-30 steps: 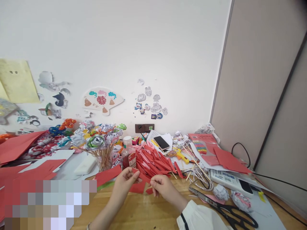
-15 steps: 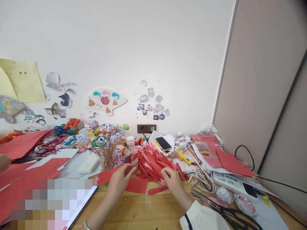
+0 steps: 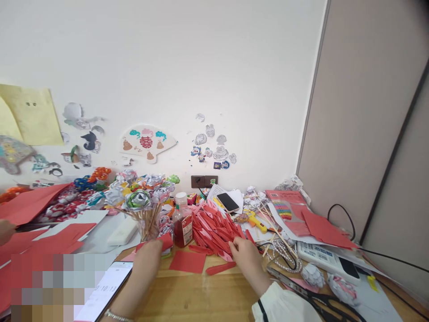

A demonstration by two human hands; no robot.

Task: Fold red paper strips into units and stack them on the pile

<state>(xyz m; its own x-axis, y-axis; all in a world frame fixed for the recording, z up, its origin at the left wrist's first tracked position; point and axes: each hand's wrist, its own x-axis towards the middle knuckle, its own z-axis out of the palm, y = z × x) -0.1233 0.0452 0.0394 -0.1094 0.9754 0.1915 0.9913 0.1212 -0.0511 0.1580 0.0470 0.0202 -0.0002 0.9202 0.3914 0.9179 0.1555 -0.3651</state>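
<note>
My left hand is at the left, over the near edge of a red paper sheet; its fingers are hidden behind the back of the hand. My right hand rests at the right front of a heap of folded red paper strips. Its fingers are curled closed, and whatever they hold is hidden. Between the hands lie a flat red paper square and one loose folded red strip. A bottle of red liquid stands just behind the square.
A phone with a timer lies beside my left forearm. Large black-handled scissors lie right of my right sleeve. Behind are a cup of sticks, paper flowers, a yellow glue gun and another phone. Another person's hand shows at the left edge.
My left hand has moved left and down, from beside the bottle to the red sheet, uncovering the bottle. My right hand has shifted slightly right and stays by the heap.
</note>
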